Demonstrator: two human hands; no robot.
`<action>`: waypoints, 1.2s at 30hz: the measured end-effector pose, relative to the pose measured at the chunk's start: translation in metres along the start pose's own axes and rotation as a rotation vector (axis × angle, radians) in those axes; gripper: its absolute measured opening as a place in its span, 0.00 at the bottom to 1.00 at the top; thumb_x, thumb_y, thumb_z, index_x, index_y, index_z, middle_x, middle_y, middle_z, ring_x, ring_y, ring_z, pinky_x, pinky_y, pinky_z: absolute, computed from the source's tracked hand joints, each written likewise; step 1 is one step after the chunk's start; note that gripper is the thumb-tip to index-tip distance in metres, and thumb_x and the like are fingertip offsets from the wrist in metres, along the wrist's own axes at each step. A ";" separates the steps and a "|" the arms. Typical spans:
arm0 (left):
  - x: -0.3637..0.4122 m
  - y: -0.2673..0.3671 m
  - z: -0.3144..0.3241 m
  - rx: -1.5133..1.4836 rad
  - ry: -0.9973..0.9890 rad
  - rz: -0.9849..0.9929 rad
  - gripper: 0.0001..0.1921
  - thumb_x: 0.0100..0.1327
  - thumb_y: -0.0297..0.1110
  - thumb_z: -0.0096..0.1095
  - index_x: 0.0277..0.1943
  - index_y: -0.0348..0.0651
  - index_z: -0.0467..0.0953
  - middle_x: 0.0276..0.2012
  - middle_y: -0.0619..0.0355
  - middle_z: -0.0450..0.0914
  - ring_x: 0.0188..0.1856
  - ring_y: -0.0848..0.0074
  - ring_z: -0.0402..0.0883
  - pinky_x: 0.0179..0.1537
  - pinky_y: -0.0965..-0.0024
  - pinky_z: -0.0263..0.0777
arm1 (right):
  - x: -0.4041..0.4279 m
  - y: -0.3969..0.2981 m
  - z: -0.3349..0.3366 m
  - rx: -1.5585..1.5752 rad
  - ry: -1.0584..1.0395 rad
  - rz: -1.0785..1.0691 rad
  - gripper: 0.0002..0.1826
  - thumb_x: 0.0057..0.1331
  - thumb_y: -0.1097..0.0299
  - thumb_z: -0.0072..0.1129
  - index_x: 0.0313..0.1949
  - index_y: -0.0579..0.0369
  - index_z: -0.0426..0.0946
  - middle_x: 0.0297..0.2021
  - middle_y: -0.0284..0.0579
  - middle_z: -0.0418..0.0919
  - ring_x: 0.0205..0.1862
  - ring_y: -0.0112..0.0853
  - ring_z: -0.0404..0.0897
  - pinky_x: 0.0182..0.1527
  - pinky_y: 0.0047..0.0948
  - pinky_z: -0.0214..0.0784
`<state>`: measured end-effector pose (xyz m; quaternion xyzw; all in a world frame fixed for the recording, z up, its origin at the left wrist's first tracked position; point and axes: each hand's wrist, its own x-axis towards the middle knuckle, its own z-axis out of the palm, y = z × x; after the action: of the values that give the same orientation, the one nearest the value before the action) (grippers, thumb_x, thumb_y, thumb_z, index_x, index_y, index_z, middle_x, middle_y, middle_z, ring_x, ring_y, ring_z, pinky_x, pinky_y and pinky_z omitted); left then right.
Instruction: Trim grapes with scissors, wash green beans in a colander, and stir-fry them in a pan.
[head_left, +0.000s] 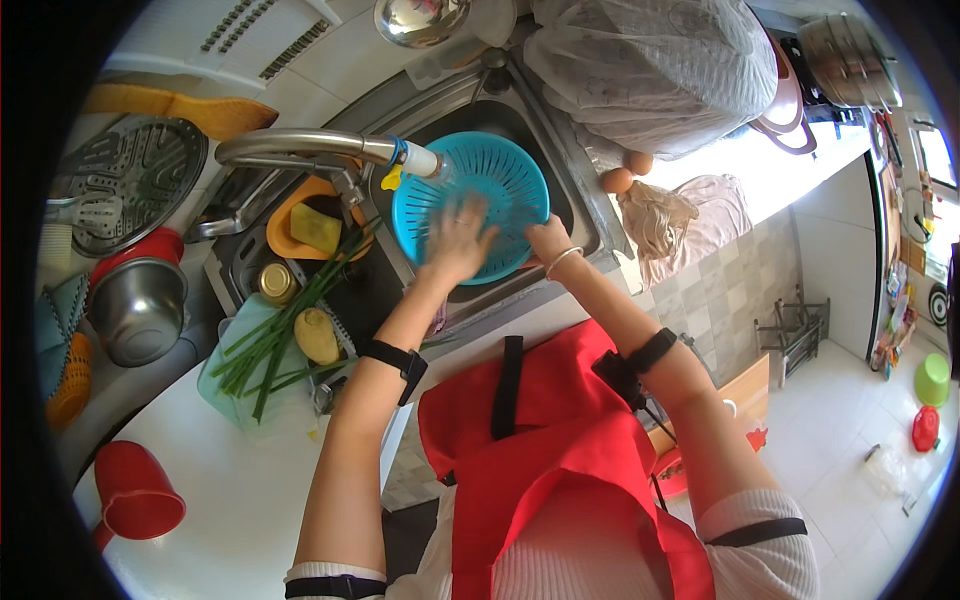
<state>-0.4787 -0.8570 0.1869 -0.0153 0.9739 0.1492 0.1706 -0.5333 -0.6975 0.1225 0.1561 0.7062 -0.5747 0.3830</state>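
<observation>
A blue plastic colander (517, 169) sits in the metal sink (581, 214) under the curved faucet (300, 142), whose nozzle points into it. Water seems to come from the nozzle, though that spot is blurred. My left hand (461, 232) is inside the colander with its fingers apart; it is blurred and holds nothing that I can see. With my right hand (550, 240) I grip the colander's right rim. Apart from water, I cannot make out any contents in the colander.
Left of the sink lie green stalks (289, 337), a peeled-looking tuber (316, 336), a jar with a gold lid (277, 283) and an orange basin (281, 225) with a sponge (315, 229). Two eggs (617, 181) and a crumpled cloth (660, 217) are at right. A red dipper (139, 487) rests lower left.
</observation>
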 end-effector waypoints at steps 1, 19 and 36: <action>-0.006 -0.027 0.014 0.021 0.143 -0.152 0.30 0.63 0.51 0.38 0.62 0.39 0.52 0.64 0.48 0.48 0.66 0.55 0.43 0.62 0.53 0.43 | -0.012 -0.012 0.015 -0.002 -0.029 0.002 0.20 0.51 0.69 0.45 0.45 0.55 0.71 0.37 0.59 0.75 0.41 0.50 0.75 0.42 0.40 0.69; 0.050 -0.045 -0.001 -2.404 0.312 -0.661 0.05 0.62 0.27 0.45 0.39 0.38 0.67 0.35 0.54 0.71 0.36 0.72 0.73 0.32 0.76 0.67 | -0.048 -0.052 0.013 -0.172 0.062 -0.137 0.19 0.52 0.70 0.46 0.46 0.54 0.68 0.36 0.57 0.76 0.35 0.45 0.78 0.29 0.37 0.76; -0.012 0.001 0.001 -0.243 -0.083 0.187 0.30 0.62 0.49 0.41 0.62 0.39 0.53 0.62 0.42 0.51 0.65 0.50 0.43 0.62 0.53 0.40 | -0.029 -0.037 -0.001 -0.098 0.099 -0.117 0.20 0.52 0.69 0.47 0.46 0.54 0.68 0.38 0.59 0.74 0.43 0.51 0.73 0.46 0.42 0.66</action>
<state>-0.4675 -0.8556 0.1901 0.0611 0.9379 0.2818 0.1929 -0.5394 -0.7008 0.1686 0.1238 0.7595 -0.5525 0.3203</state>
